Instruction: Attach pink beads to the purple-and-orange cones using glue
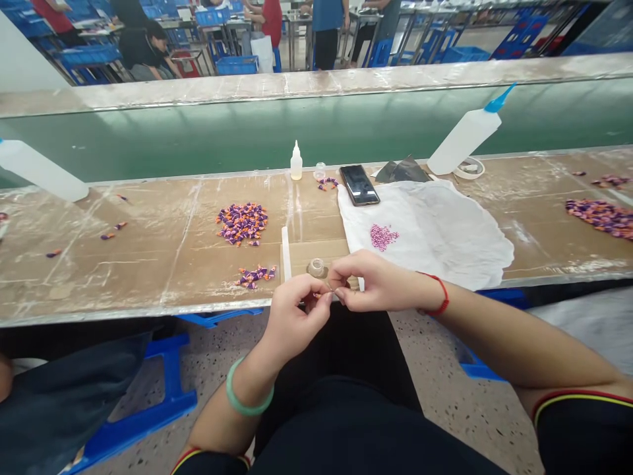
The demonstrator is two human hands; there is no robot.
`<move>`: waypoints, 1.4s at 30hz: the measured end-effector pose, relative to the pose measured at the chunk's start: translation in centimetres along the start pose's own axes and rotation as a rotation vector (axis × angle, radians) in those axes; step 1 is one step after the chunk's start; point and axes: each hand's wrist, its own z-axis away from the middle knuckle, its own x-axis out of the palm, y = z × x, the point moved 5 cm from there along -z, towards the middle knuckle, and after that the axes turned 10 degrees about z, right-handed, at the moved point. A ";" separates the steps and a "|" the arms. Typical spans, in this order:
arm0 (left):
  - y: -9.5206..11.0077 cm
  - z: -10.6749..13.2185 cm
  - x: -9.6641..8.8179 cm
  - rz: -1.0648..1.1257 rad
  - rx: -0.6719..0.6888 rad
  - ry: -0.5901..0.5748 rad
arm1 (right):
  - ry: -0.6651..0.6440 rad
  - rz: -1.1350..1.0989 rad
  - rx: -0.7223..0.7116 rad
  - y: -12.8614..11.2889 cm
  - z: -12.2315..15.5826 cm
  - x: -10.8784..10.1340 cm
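Observation:
Over the table's front edge, my left hand and my right hand meet with fingertips pinched. What they hold is tiny and mostly hidden; a thin bit shows between the fingertips. Just beyond them a small clear glass pot sits on a cardboard piece, beside a white strip. To the left lie a larger pile of small purple-and-orange pieces and a smaller pile of the same pieces. Tiny pink beads are heaped on a white cloth near my right hand.
A phone lies on the cloth's corner. Behind stand a small dropper bottle and a clear cap. A large white bottle with a blue nozzle leans beside a tape roll. A green conveyor belt runs behind.

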 end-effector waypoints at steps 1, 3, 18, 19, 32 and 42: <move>0.0 0.1 0.0 -0.005 0.006 0.000 | 0.011 -0.001 0.003 0.0 0.0 0.0; 0.0 0.2 0.0 -0.001 0.007 0.014 | 0.041 -0.009 0.007 -0.1 0.2 0.1; -1.4 1.0 -1.0 0.195 -0.127 0.081 | 0.032 -0.101 -0.011 -0.2 -0.1 0.1; -1.8 1.2 -1.2 0.205 -0.154 0.109 | 0.027 -0.079 -0.022 0.0 -0.3 0.1; -4.1 1.9 -2.0 0.095 -0.246 0.129 | -0.147 0.512 0.096 5.0 -3.0 0.2; -6.9 1.7 -1.5 0.146 -0.413 0.116 | -0.285 0.701 0.112 5.0 -4.4 0.2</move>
